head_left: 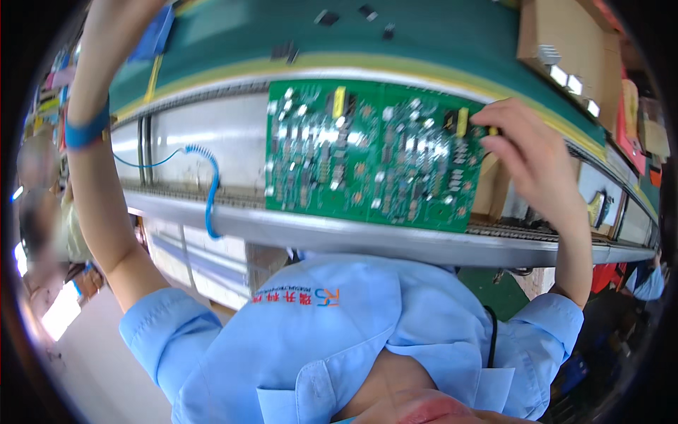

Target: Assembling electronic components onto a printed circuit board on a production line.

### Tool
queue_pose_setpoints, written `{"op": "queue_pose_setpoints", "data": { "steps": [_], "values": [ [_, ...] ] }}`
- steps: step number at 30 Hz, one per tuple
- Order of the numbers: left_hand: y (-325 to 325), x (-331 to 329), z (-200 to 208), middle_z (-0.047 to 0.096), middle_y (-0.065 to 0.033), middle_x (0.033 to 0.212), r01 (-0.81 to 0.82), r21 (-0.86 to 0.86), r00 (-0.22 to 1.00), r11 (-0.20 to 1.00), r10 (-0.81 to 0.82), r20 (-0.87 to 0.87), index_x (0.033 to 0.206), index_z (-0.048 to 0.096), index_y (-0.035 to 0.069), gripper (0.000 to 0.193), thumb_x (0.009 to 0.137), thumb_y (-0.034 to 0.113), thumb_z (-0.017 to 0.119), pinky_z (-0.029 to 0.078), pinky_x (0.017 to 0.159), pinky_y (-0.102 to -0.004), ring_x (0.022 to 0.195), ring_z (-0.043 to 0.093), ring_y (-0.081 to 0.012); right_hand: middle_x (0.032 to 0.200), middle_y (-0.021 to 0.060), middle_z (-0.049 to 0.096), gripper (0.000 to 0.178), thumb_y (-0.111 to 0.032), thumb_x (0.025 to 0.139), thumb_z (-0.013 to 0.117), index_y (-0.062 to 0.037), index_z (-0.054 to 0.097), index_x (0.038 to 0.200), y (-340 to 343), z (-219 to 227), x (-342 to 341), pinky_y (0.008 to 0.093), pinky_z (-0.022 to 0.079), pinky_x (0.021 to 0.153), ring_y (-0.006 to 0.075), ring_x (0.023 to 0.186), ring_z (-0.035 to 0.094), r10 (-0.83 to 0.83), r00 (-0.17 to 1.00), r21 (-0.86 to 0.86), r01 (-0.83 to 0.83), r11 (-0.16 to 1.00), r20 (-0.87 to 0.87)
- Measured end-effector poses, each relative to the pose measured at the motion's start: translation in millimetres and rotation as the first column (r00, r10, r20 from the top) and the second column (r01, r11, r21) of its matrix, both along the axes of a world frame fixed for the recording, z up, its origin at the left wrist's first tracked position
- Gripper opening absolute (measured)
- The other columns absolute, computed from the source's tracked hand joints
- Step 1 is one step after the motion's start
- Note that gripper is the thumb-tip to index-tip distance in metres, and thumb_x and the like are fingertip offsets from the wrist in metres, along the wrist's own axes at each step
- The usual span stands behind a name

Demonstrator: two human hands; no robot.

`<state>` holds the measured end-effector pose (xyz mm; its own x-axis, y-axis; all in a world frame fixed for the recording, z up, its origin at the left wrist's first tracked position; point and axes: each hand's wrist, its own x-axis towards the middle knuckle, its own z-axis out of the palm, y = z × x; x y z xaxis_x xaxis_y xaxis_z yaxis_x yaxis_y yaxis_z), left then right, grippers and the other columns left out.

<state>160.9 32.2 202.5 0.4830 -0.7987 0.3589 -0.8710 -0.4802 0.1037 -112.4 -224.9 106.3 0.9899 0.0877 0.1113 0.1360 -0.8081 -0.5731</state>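
Ahead of me to the right, I see a cardboard box (pixel 597 46) by the green bench top (pixel 438 35) — something red (pixel 627 124) shows near it. A coiled blue cord (pixel 213 187) loops down at my left; far off right is a co-worker in light blue (pixel 646 284).

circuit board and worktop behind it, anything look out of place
Some small black parts lie scattered at different angles on the green worktop, looking stray. The circuit board shows no plain damage; finer details can't be told.
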Motion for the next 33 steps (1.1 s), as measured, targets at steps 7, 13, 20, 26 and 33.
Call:
{"op": "queue_pose_setpoints", "data": {
  "steps": [7,13,20,26,33],
  "values": [
    [62.2,-147.4,-61.8,0.06,-0.0113,0.108,0.433,0.044,0.845,0.9,-0.388,-0.369,0.111,0.064,0.004,0.044,0.069,0.003,0.075,0.049,0.089,-0.0416,0.097,0.061,-0.0313,0.103,0.0139,0.062,0.014,-0.002,0.087,0.063,0.0003,0.064,0.101,31.0,11.0,-21.5,0.0316,0.049,0.081,0.0271,0.094,0.062,-0.007,1.0,0.088,0.008,0.996,-0.017],
    [68.7,-172.1,-113.5,0.06,-0.0098,0.104,0.409,0.089,0.893,0.908,-0.379,-0.241,0.106,0.06,0.005,0.043,0.067,0.007,0.076,0.046,0.093,-0.0422,0.102,0.057,-0.0309,0.106,0.0113,0.057,0.013,0.0,0.087,0.063,0.0005,0.064,0.1,53.0,6.4,-51.0,0.0302,0.048,0.08,0.0234,0.094,0.059,-0.068,0.996,0.109,0.073,0.991,-0.051],
    [59.5,-172.5,-125.5,0.06,-0.0087,0.103,0.435,0.069,0.875,0.898,-0.403,-0.267,0.105,0.06,0.004,0.041,0.068,0.009,0.076,0.044,0.096,-0.0415,0.101,0.056,-0.0308,0.108,0.0097,0.051,0.018,0.004,0.084,0.062,-0.0007,0.065,0.101,59.5,0.9,-80.2,0.0259,0.048,0.071,0.0188,0.092,0.057,-0.173,0.973,0.215,0.204,0.955,-0.152],
    [57.7,-167.9,-98.6,0.059,-0.0087,0.106,0.367,0.067,0.9,0.928,-0.335,-0.28,0.11,0.063,0.01,0.044,0.069,0.008,0.078,0.043,0.091,-0.0404,0.097,0.057,-0.0274,0.11,0.0102,0.051,0.028,0.005,0.081,0.063,-0.0028,0.064,0.107,71.9,-16.1,-86.8,0.0285,0.049,0.062,0.0206,0.082,0.06,-0.112,0.987,0.233,0.136,0.963,-0.115],
    [84.3,-126.2,-85.2,0.062,-0.0071,0.099,0.067,-0.132,0.961,0.989,-0.099,-0.257,0.105,0.066,0.006,0.031,0.076,0.008,0.076,0.044,0.081,-0.0321,0.085,0.059,-0.0201,0.109,0.0087,0.059,0.04,-0.005,0.077,0.072,-0.0067,0.061,0.116,87.9,-32.8,-84.3,0.0338,0.054,0.065,0.026,0.085,0.065,-0.15,0.987,-0.118,0.155,0.981,0.054]
  ]
}}
